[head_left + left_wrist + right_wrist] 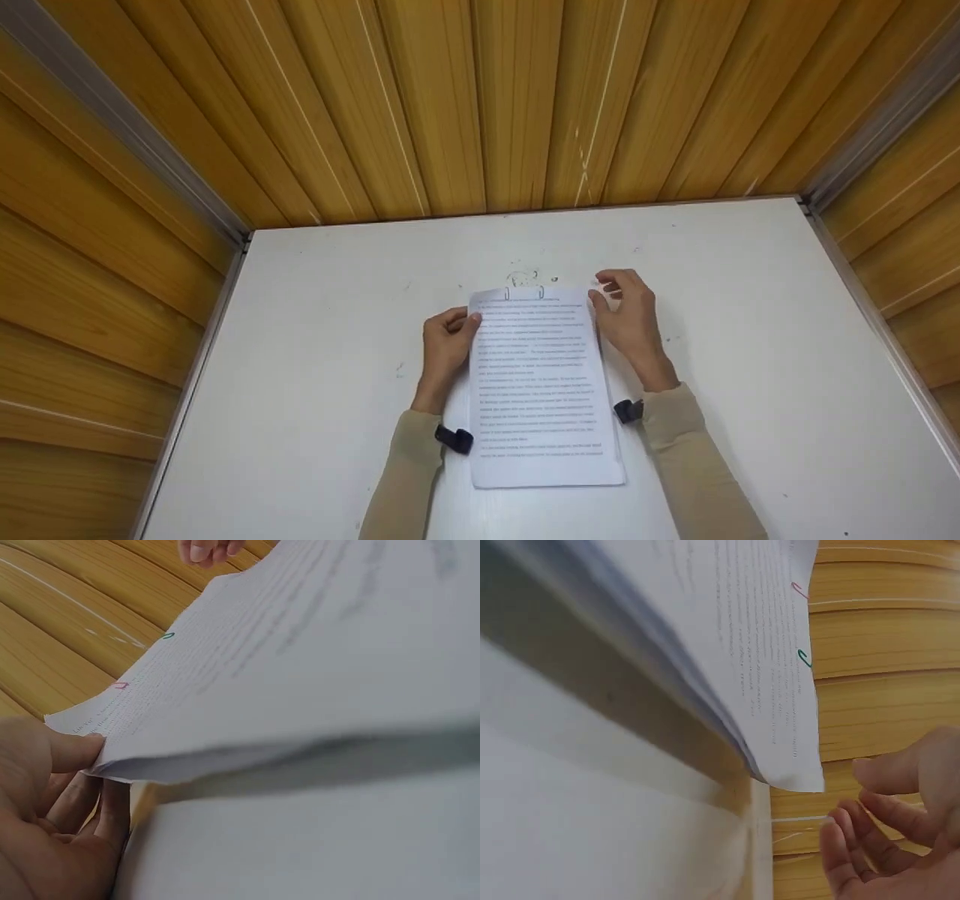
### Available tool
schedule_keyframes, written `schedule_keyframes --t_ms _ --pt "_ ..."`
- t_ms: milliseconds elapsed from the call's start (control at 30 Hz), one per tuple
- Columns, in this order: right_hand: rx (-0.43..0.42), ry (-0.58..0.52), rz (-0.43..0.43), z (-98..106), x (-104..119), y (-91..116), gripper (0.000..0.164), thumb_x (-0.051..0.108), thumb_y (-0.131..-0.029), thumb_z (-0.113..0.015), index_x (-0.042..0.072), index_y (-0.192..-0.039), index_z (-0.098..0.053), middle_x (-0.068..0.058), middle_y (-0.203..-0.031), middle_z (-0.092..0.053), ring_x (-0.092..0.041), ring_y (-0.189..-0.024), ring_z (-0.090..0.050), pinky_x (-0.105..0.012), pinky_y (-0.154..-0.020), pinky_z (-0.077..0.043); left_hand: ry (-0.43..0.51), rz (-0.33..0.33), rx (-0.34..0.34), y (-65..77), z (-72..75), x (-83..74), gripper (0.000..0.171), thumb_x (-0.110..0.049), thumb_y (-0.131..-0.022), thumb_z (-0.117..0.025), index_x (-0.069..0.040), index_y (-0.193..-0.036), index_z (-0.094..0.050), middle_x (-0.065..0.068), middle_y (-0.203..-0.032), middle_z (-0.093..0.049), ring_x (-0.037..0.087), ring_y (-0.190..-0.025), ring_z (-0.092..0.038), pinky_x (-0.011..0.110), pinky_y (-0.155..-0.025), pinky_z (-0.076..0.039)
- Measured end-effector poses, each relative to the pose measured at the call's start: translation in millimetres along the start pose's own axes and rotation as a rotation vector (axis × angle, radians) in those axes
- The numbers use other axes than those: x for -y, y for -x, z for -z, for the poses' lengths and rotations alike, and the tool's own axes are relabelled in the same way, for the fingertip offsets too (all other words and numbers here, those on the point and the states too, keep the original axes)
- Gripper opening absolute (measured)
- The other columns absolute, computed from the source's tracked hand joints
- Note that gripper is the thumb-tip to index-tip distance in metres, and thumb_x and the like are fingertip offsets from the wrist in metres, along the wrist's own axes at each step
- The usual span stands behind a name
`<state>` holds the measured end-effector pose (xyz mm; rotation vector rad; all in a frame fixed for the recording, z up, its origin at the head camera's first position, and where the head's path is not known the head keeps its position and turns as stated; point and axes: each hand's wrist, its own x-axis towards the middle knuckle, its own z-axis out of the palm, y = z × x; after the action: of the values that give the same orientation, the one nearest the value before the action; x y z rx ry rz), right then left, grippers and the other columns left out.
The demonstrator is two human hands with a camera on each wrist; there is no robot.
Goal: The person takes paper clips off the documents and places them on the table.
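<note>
A stack of printed paper sheets [536,382] is held tilted up off the white table, its top edge bearing two paper clips. In the wrist views one paper clip [121,685] is red or pink and the other paper clip [168,636] is green. My left hand [450,337] pinches the stack's upper left corner, thumb on the printed face and fingers beneath. Beside the upper right corner is my right hand [628,315], its fingers loosely bent. In the right wrist view a gap separates this hand [900,817] from the paper.
The white table [315,360] carries small marks and specks, some of them just beyond the stack. Yellow wood-look panels [450,105] rise behind it and at both sides. Dark straps [455,439] sit at both wrists.
</note>
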<state>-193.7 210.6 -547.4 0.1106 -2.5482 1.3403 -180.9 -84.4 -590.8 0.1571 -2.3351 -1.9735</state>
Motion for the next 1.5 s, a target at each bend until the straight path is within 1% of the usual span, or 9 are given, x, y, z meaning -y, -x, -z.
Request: schedule_keyframes --t_ms 67,133,333,467,633,800,967,1300,1500 --pt "-0.021 0.025 0.097 -5 5 -1 0.027 0.000 -0.099 -0.072 -0.004 -0.126 -0.069 -0.019 -0.125 -0.066 -0.037 -0.114 -0.064 -0.047 -0.101 -0.050 0.005 0.005 -0.007 -0.4 0.8 1.2 0.022 -0.015 -0.102 -0.074 0.000 -0.118 -0.079 0.014 -0.102 -0.082 0.021 -0.083 -0.079 0.027 -0.073 -0.061" --pt "-0.005 0.048 0.170 -10 9 -2 0.026 0.001 -0.100 -0.072 -0.003 -0.125 -0.070 -0.019 -0.125 -0.065 -0.036 -0.116 -0.063 -0.047 -0.103 -0.049 0.009 0.013 -0.015 0.4 1.6 2.8 0.022 -0.015 -0.102 -0.074 -0.001 -0.118 -0.079 0.014 -0.103 -0.082 0.020 -0.084 -0.079 0.027 -0.073 -0.061" --pt "0.100 0.116 0.282 -26 15 -5 0.024 0.003 -0.100 -0.073 -0.002 -0.124 -0.072 -0.017 -0.121 -0.067 -0.034 -0.119 -0.065 -0.048 -0.104 -0.050 0.018 0.028 -0.032 1.9 3.4 6.5 0.022 -0.013 -0.101 -0.075 0.001 -0.117 -0.079 0.016 -0.105 -0.082 0.021 -0.086 -0.079 0.027 -0.076 -0.062" --pt "0.132 0.157 0.328 -30 18 -11 0.024 0.002 -0.099 -0.075 -0.002 -0.122 -0.072 -0.015 -0.119 -0.068 -0.034 -0.118 -0.065 -0.050 -0.105 -0.050 0.024 0.024 -0.022 0.2 3.8 5.4 0.022 -0.015 -0.101 -0.075 -0.001 -0.118 -0.079 0.015 -0.105 -0.082 0.022 -0.086 -0.080 0.027 -0.075 -0.062" --pt "0.181 0.227 0.358 -34 19 -19 0.023 0.004 -0.099 -0.075 -0.002 -0.121 -0.073 -0.013 -0.120 -0.069 -0.032 -0.116 -0.066 -0.049 -0.105 -0.051 0.036 0.020 -0.019 -1.2 3.4 6.0 0.022 -0.015 -0.102 -0.075 -0.001 -0.118 -0.079 0.015 -0.104 -0.082 0.021 -0.086 -0.080 0.027 -0.074 -0.062" --pt "0.215 0.277 0.412 -40 19 -24 0.022 0.004 -0.098 -0.076 -0.002 -0.119 -0.074 -0.014 -0.117 -0.070 -0.032 -0.111 -0.066 -0.049 -0.101 -0.052 0.064 0.026 -0.007 -1.7 4.5 7.2 0.023 -0.015 -0.102 -0.075 -0.001 -0.118 -0.079 0.015 -0.104 -0.082 0.022 -0.085 -0.080 0.026 -0.073 -0.061" --pt "0.215 0.315 0.472 -44 20 -28 0.019 0.004 -0.098 -0.076 -0.002 -0.116 -0.074 -0.013 -0.113 -0.070 -0.031 -0.106 -0.066 -0.048 -0.096 -0.052 0.090 0.030 0.011 -2.2 5.6 7.3 0.022 -0.015 -0.102 -0.074 -0.001 -0.119 -0.079 0.014 -0.103 -0.082 0.023 -0.084 -0.079 0.026 -0.072 -0.061" --pt "0.218 0.404 0.582 -45 23 -36 0.010 0.005 -0.100 -0.072 0.001 -0.109 -0.075 -0.011 -0.105 -0.070 -0.029 -0.096 -0.065 -0.043 -0.085 -0.054 0.084 0.024 0.026 -3.8 7.6 8.0 0.023 -0.017 -0.104 -0.072 -0.004 -0.121 -0.078 0.012 -0.106 -0.082 0.022 -0.086 -0.079 0.026 -0.074 -0.059" --pt "0.202 0.491 0.657 -46 26 -37 0.008 0.006 -0.100 -0.071 0.001 -0.104 -0.075 -0.011 -0.101 -0.069 -0.029 -0.091 -0.064 -0.042 -0.082 -0.055 0.098 0.021 0.039 -4.1 8.3 7.2 0.022 -0.017 -0.105 -0.071 -0.006 -0.122 -0.078 0.009 -0.107 -0.082 0.023 -0.088 -0.079 0.027 -0.075 -0.060"
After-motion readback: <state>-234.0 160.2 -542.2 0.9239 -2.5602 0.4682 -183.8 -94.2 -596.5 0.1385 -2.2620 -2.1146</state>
